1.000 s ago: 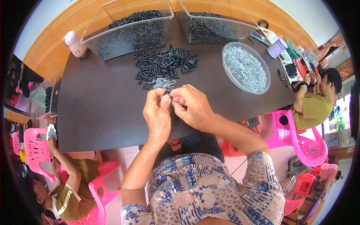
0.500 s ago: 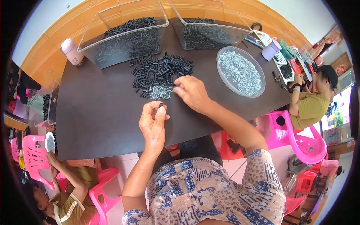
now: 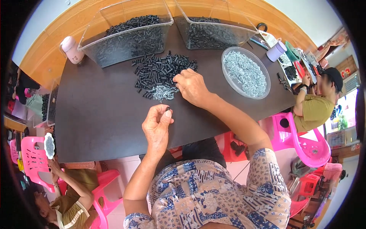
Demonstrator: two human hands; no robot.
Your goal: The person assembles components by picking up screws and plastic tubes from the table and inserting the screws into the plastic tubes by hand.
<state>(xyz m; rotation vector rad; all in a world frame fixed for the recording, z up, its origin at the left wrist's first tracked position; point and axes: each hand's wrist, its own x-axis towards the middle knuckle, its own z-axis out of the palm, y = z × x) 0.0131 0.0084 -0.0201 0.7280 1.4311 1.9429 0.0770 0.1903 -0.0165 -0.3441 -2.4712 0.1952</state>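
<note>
Between the thumb and forefinger of my left hand is a small black cylindrical piece, its end poking up. Just beyond it lies a small heap of silver screws. Against the heap's far side spreads a loose pile of similar black pieces. My right hand is at the right edge of both piles, its fingers drawn together and pointing left. Whatever its fingertips hold, if anything, is hidden. A round clear tray of silver screws stands to the right of that hand.
Two clear bins of black pieces stand along the far table edge. A pink bottle is at the far left, a lilac cup at the far right. One person sits to the right, another to the left, near pink chairs.
My right hand has shifted slightly away from me, toward the black pile. My left hand has come a little nearer and still pinches the black piece.
</note>
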